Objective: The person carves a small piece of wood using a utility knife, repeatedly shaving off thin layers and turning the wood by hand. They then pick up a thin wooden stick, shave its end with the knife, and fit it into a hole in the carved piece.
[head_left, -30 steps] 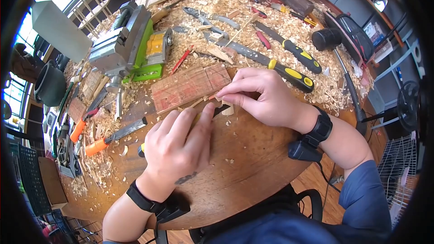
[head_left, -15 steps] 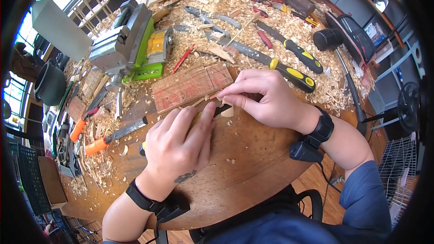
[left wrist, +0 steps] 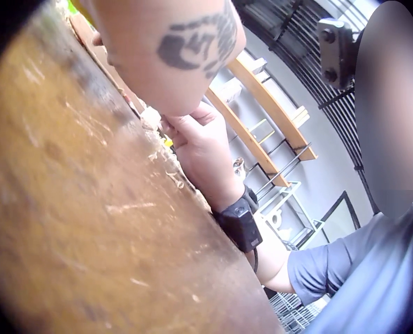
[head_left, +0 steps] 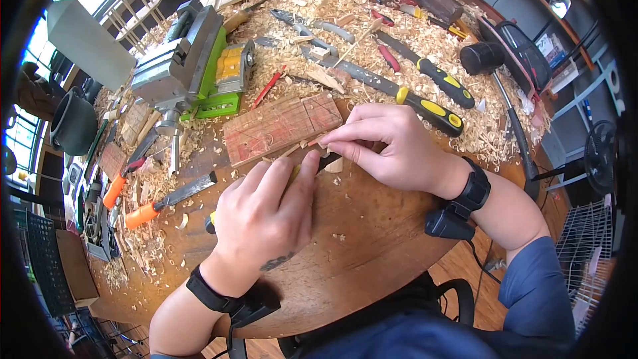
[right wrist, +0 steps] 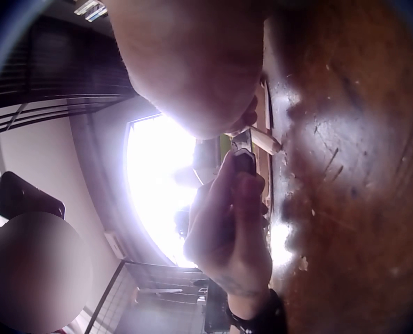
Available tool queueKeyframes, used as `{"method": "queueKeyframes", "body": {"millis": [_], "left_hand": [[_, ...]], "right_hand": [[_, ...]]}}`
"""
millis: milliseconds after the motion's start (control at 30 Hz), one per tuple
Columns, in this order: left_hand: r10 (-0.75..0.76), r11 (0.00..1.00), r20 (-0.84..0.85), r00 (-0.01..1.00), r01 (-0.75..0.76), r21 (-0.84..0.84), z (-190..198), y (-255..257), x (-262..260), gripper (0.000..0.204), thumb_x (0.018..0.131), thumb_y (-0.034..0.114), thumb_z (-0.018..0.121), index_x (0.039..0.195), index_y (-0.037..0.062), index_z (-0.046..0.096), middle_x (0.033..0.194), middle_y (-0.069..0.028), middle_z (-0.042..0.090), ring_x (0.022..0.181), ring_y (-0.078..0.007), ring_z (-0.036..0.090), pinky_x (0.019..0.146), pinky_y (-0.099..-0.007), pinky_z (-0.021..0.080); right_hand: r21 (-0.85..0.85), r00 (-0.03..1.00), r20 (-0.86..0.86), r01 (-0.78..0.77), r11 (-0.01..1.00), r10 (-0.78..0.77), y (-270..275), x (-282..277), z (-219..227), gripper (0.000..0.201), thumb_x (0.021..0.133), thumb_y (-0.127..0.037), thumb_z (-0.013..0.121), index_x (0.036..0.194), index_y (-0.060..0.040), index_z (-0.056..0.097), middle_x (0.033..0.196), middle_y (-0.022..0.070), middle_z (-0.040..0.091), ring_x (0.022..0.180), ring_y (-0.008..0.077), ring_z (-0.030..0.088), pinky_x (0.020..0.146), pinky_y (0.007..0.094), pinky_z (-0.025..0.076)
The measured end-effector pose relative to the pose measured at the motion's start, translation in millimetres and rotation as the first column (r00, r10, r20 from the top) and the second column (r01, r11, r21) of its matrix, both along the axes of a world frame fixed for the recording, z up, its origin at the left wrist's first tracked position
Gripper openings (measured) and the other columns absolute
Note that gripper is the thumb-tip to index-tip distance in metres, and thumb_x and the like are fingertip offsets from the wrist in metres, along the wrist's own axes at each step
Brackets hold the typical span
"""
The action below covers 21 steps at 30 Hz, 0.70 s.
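Observation:
My left hand (head_left: 266, 209) grips a cutting tool (right wrist: 244, 161) with a dark front end and a thin metal blade; yellow of its handle (head_left: 211, 221) shows beside the palm. The blade lies against a small pale wood piece (head_left: 334, 165), seen also as a light stick (right wrist: 265, 141) in the right wrist view. My right hand (head_left: 395, 143) pinches this piece between thumb and fingers, low over the table (head_left: 359, 246). Just beyond the fingertips lies a red-faced wooden board (head_left: 279, 129). Fingers hide most of the tool and part of the piece.
A metal vise (head_left: 176, 60) with a green base stands at the back left. Orange-handled chisels (head_left: 141, 216) lie left of the hands. Beyond the right hand are yellow-and-black-handled files (head_left: 435, 113), a black mallet (head_left: 481, 58) and heaped wood shavings (head_left: 425, 46).
My left hand has shifted slightly to the right with the tool, close along the wood piece. My right hand keeps its pinch in nearly the same place.

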State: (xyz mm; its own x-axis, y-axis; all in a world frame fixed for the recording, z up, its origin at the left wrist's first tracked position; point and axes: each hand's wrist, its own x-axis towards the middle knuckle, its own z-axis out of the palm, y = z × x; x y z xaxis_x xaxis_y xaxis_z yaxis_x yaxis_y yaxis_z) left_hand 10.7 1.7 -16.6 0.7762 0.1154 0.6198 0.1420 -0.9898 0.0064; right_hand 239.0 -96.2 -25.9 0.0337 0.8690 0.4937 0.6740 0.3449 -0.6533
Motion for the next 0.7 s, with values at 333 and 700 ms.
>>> {"method": "queueKeyframes", "body": {"millis": [333,700], "left_hand": [[0.012,1.0,-0.015,1.0,-0.013,-0.017,1.1,-0.7,0.2,0.037,0.084,0.007,0.078,0.121,0.0032,0.08,0.085,-0.0035,0.058,0.068,-0.0177,0.061,0.056,-0.0321,0.051],[0.022,0.999,-0.057,0.998,-0.024,-0.038,4.0,-7.6,-3.3,0.045,0.078,0.005,0.083,0.123,0.0034,0.08,0.094,-0.009,0.068,0.073,-0.0253,0.068,0.061,-0.036,0.055]], "right_hand": [[-0.004,1.0,0.005,-0.004,1.0,0.004,-0.4,0.2,1.5,0.01,0.096,-0.011,0.08,0.101,-0.0043,0.084,0.086,0.0104,0.075,0.074,0.0267,0.072,0.067,0.0366,0.057],[0.015,1.0,-0.026,-0.012,1.0,0.012,-1.0,1.9,-2.2,0.016,0.093,-0.004,0.083,0.109,-0.0062,0.086,0.088,0.0049,0.075,0.072,0.0134,0.068,0.064,0.0283,0.053]]}}
